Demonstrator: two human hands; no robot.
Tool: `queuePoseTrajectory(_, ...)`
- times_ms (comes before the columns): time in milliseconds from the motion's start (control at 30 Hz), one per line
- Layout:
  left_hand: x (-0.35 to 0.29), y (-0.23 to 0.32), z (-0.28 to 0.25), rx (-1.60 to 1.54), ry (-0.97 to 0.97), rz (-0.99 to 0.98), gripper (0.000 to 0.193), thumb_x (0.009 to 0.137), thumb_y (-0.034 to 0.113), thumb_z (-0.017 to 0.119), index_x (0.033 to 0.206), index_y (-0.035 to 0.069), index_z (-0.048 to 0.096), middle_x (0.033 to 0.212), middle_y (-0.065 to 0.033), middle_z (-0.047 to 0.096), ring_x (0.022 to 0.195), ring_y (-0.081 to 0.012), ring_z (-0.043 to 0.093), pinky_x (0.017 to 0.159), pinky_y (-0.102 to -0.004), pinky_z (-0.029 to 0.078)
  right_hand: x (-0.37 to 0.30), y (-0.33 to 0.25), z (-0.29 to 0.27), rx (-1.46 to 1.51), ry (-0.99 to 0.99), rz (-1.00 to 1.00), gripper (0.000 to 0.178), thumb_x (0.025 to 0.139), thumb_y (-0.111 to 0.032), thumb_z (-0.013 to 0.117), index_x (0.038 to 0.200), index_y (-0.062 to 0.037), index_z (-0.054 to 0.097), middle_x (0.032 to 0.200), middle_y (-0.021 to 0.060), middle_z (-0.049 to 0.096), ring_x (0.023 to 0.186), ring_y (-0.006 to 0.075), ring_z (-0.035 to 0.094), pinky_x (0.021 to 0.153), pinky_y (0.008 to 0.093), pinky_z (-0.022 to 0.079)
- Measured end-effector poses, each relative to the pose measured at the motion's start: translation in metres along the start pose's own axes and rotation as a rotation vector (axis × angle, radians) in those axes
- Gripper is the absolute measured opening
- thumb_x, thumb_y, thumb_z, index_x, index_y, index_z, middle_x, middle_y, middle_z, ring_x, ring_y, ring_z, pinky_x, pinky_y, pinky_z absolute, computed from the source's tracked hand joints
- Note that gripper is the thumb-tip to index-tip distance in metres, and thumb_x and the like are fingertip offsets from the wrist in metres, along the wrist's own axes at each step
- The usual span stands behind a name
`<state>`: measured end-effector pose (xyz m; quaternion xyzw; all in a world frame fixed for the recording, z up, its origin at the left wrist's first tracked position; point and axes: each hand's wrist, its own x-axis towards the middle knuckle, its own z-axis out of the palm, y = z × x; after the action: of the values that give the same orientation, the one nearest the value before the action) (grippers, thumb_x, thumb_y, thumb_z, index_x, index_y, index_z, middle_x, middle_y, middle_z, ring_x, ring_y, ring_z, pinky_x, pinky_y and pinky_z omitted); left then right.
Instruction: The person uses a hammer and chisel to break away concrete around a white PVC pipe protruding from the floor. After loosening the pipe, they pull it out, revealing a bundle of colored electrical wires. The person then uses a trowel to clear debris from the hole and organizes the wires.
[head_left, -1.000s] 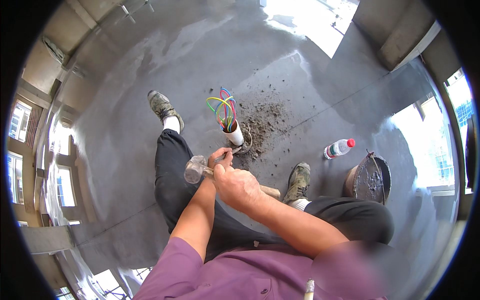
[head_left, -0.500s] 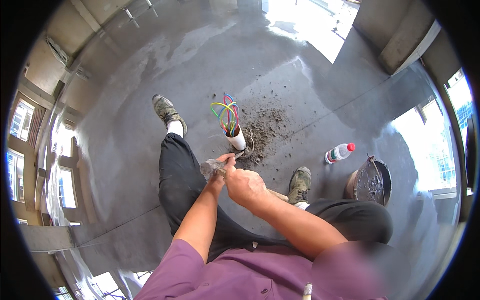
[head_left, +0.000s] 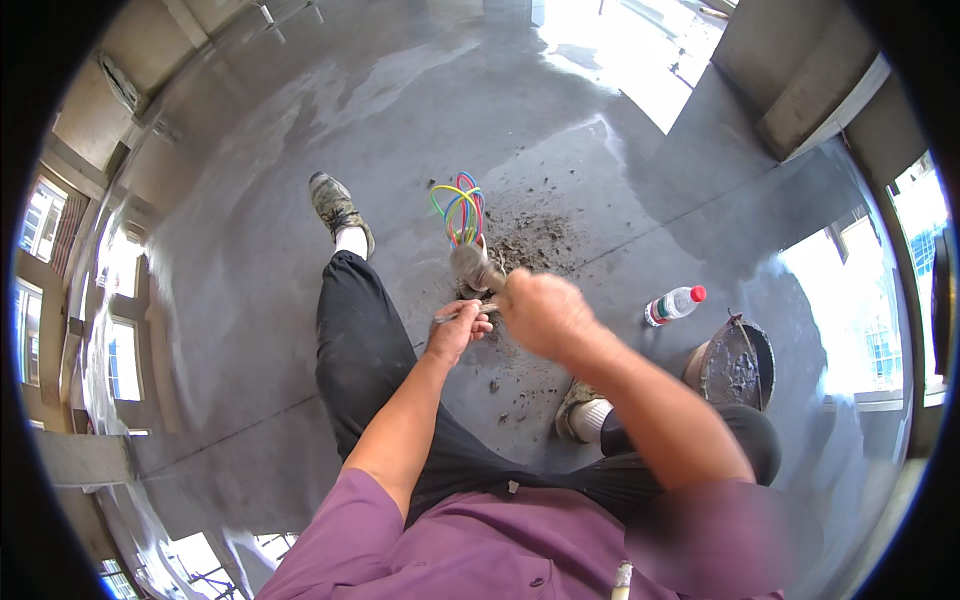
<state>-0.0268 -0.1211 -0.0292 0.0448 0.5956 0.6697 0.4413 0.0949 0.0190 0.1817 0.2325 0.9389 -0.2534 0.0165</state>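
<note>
Up and forward has gone the grey metal-headed hammer with the wooden handle [head_left: 468, 268]: half a second ago its head sat just left of the left hand [head_left: 460, 328], and now it is beyond that hand, farther from the body. With it the right hand [head_left: 545, 315], blurred, has shifted ahead and out to the right; its fingers are closed round the handle. From where I stand, the left hand is pinching a slim grey metal rod [head_left: 445, 318], which lies crosswise and pokes out on both sides of the fingers.

Just past the left-hand grip, the hammer head hides most of a white plastic pipe [head_left: 484, 243], with looped red, blue, yellow and green wires [head_left: 464, 236] rising out of it. Crumbly grey-brown rubble [head_left: 535, 238] spreads beyond and to the right of the grip. Well off to the right of both hands lies a clear plastic bottle with a red cap [head_left: 675, 306], and nearer the body, a mud-smeared round bucket [head_left: 735, 370].
</note>
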Motion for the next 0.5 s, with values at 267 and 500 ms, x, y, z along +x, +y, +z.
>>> queuePoseTrajectory(267, -0.029, 0.021, 0.008, 0.229, -0.007, 0.116, 0.036, 0.101, 0.028, 0.061, 0.124, 0.0, 0.062, 0.101, -0.0067, 0.068, 0.084, -0.0144, 0.069, 0.073, -0.0279, 0.054, -0.026, 0.042, -0.132, -0.358, -0.215, 0.024, 0.033, 0.096, -0.032, 0.06, 0.1, -0.0001, 0.064, 0.091, 0.0205, 0.07, 0.088, 0.0398, 0.067, 0.08, 0.0491, 0.053)
queuePoseTrajectory(500, -0.018, 0.033, 0.042, 0.542, 0.054, 0.387, 0.035, 0.099, 0.028, 0.064, 0.117, -0.002, 0.065, 0.089, -0.0051, 0.068, 0.073, -0.0113, 0.066, 0.068, -0.0274, 0.053, -0.052, 0.13, -0.125, -0.258, -0.231, 0.147, 0.035, 0.093, -0.031, 0.061, 0.086, 0.0032, 0.066, 0.085, 0.0245, 0.067, 0.088, 0.0436, 0.064, 0.079, 0.0504, 0.051)
